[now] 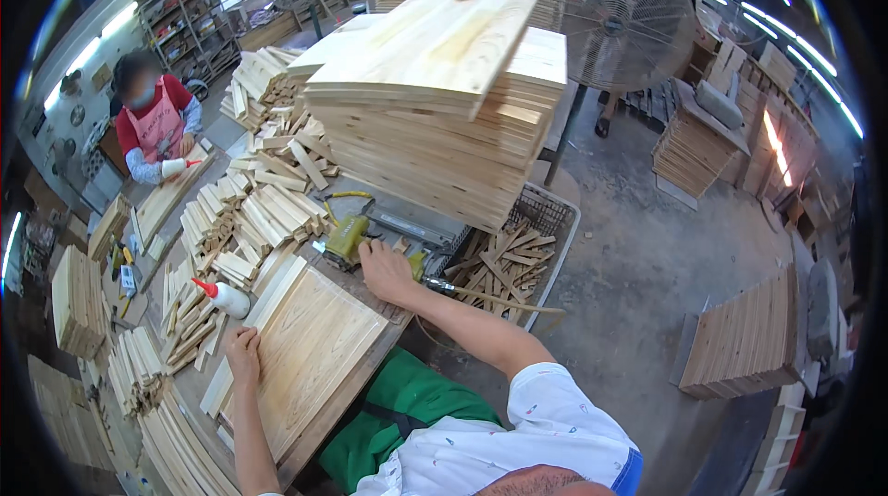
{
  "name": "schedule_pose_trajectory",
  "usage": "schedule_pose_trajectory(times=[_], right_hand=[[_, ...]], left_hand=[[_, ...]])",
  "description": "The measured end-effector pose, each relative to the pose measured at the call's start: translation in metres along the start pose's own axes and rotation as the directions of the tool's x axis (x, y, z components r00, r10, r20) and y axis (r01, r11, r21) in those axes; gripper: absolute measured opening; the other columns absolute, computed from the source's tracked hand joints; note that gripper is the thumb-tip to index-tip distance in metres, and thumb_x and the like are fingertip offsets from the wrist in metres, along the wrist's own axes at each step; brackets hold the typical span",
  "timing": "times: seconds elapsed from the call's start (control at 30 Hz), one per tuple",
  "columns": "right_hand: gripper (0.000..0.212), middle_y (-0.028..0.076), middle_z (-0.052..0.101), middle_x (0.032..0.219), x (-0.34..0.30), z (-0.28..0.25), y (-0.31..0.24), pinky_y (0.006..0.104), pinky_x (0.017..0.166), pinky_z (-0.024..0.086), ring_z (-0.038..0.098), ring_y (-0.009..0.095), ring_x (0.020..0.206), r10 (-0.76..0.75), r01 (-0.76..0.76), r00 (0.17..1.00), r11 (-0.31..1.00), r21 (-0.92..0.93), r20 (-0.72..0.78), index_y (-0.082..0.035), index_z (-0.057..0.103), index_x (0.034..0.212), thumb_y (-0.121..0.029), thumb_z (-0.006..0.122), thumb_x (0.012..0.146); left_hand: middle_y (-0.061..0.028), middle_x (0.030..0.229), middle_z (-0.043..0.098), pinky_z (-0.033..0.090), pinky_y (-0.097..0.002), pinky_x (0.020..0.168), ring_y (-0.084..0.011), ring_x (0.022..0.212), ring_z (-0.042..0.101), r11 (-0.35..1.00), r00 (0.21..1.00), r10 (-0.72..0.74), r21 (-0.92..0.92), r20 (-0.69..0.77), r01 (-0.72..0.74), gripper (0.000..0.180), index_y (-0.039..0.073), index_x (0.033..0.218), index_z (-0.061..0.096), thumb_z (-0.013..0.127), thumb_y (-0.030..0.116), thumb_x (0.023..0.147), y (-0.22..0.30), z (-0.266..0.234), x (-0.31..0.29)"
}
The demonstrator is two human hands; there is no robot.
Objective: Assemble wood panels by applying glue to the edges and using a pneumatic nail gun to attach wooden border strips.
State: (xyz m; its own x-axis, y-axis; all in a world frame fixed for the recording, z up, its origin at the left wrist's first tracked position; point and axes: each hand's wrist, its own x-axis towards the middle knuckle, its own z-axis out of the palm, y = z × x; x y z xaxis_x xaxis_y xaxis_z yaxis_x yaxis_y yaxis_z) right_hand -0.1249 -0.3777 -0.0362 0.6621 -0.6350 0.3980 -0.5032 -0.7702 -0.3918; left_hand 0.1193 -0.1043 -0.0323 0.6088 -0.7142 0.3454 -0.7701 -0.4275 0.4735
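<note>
A flat wooden panel (319,334) lies on the bench in front of me, with a pale wooden strip (268,297) along its left long side. My left hand (244,355) is at that side, its fingers bent closed over the strip. Beyond the panel's far right corner, my right hand (384,271) grips a yellow-green pneumatic nail gun (348,241) by its handle. The gun lies on its side, its dark magazine reaching toward the plank stack; an air hose (499,300) runs from its handle end. A white glue bottle (224,298) with a red tip lies left of the strip.
A tall stack of boards (425,135) rises beyond the nail gun. Below it stands a crate (555,265) of wood scraps. Loose strips (277,209) cover the bench's left. A co-worker (157,117) holds another glue bottle across the bench. A large fan (610,19) stands behind.
</note>
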Motion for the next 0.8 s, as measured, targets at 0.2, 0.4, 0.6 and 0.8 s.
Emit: schedule_pose_trajectory(times=[0.2,0.4,0.6,0.8], right_hand=[[0.051,0.023,0.058,0.102,0.003,-0.007,-0.008,0.0446,0.079,0.052,0.06,0.037,0.096,0.04,-0.029,0.986,0.997,-0.069,0.161,0.007,0.042,0.125,-0.011,0.057,0.08],[0.045,0.028,0.06,0.094,0.028,-0.018,0.005,0.0496,0.077,0.05,0.061,0.043,0.087,0.009,0.017,0.97,0.994,-0.108,0.242,0.01,0.041,0.121,-0.007,0.053,0.08],[0.045,0.031,0.063,0.097,0.083,-0.062,-0.004,0.051,0.084,0.047,0.059,0.047,0.098,0.204,-0.163,0.889,0.978,-0.132,0.41,0.002,0.057,0.111,-0.023,0.061,0.074],[0.032,0.006,0.059,0.07,0.104,-0.11,-0.07,0.0268,0.048,0.046,0.059,0.012,0.055,0.183,-0.396,0.779,0.885,0.244,0.6,0.004,0.058,0.094,-0.026,0.063,0.085]], left_hand=[[-0.0135,0.101,0.06,0.044,-0.0359,0.089,-0.0289,0.1,0.056,0.998,0.999,0.028,-0.053,-0.038,-0.03,0.017,-0.001,0.098,0.068,0.066,0.005,0.082,-0.014,-0.001,-0.018],[-0.0135,0.108,0.063,0.043,-0.0406,0.091,-0.0311,0.103,0.056,0.99,0.979,0.141,-0.011,-0.146,-0.144,0.015,0.005,0.093,0.071,0.069,0.011,0.079,-0.024,0.019,-0.005],[-0.0082,0.116,0.064,0.037,-0.0406,0.097,-0.0267,0.113,0.055,0.995,0.981,0.103,0.026,-0.164,-0.1,0.019,0.012,0.097,0.074,0.07,0.019,0.079,-0.03,0.019,-0.008],[-0.0058,0.12,0.063,0.035,-0.0408,0.099,-0.0233,0.116,0.054,0.997,0.991,0.068,0.045,-0.117,-0.063,0.021,0.014,0.098,0.075,0.07,0.022,0.08,-0.031,0.01,-0.01]])
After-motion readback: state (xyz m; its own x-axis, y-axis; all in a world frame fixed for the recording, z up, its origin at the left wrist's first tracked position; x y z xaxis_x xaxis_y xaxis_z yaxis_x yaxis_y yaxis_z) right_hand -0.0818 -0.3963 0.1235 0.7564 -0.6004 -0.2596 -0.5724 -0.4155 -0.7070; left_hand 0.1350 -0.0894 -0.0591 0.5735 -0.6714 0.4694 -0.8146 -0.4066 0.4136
